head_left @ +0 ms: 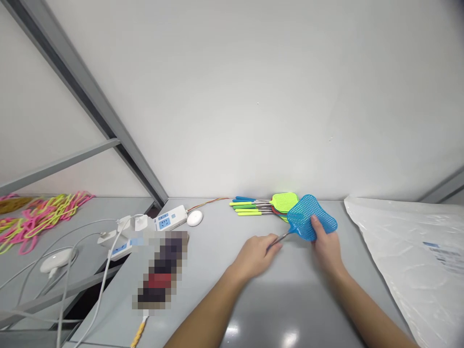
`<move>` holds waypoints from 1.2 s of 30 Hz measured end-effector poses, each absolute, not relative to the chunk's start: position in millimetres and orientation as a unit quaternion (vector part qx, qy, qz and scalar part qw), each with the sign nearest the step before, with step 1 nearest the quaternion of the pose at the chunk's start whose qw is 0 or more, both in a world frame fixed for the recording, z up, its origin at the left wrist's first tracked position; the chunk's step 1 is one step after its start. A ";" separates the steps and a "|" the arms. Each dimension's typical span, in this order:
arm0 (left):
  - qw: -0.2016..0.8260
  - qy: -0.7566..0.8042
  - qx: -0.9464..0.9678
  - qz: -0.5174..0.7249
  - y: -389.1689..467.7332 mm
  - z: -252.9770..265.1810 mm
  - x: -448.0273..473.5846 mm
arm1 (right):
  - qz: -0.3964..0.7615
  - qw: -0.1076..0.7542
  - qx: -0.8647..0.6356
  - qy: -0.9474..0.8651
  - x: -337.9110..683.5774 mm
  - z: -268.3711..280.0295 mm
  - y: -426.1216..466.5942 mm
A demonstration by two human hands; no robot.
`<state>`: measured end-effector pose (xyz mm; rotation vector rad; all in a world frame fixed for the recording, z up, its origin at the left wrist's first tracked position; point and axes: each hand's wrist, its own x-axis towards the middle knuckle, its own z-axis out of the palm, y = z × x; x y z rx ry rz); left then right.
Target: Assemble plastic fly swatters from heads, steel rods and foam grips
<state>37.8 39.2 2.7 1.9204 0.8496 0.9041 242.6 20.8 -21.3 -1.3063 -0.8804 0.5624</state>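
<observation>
A blue fly swatter (302,215) is held in both hands above the grey table. My left hand (256,253) is closed round its handle end, hiding the grip, with part of the metal rod showing. My right hand (326,246) pinches the perforated blue head, thumb on top and fingers hidden beneath. Just behind lies a pile of fly swatters (284,202) with yellow-green, green and blue handles pointing left. The blue head overlaps part of the pile in view.
Power strips (171,218) with white chargers and cables stand at the left, near a round white device (195,218). A pixelated object (161,270) lies in front of them. Pink and yellow cords (39,217) are heaped far left. A white plastic bag (406,261) covers the right side.
</observation>
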 end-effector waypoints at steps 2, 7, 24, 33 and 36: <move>0.374 0.346 0.780 0.364 46.6 3.2 31.5 | 0.246 0.711 -0.583 -0.307 252.4 -19.0 21.7; 0.213 0.420 0.789 0.395 76.3 6.3 4.4 | 0.266 0.728 -0.585 -0.239 261.6 -11.7 20.3; 0.008 0.469 0.741 0.480 103.8 -4.4 -28.2 | 0.031 0.521 -0.605 -0.601 282.1 -7.6 18.2; 0.136 0.513 0.711 0.462 108.0 -9.9 -30.5 | 0.255 0.592 -0.627 -0.437 258.8 -5.4 22.9; 0.148 0.559 0.676 0.457 122.0 -13.9 -28.5 | 0.237 0.547 -0.638 -0.488 260.2 -3.4 35.7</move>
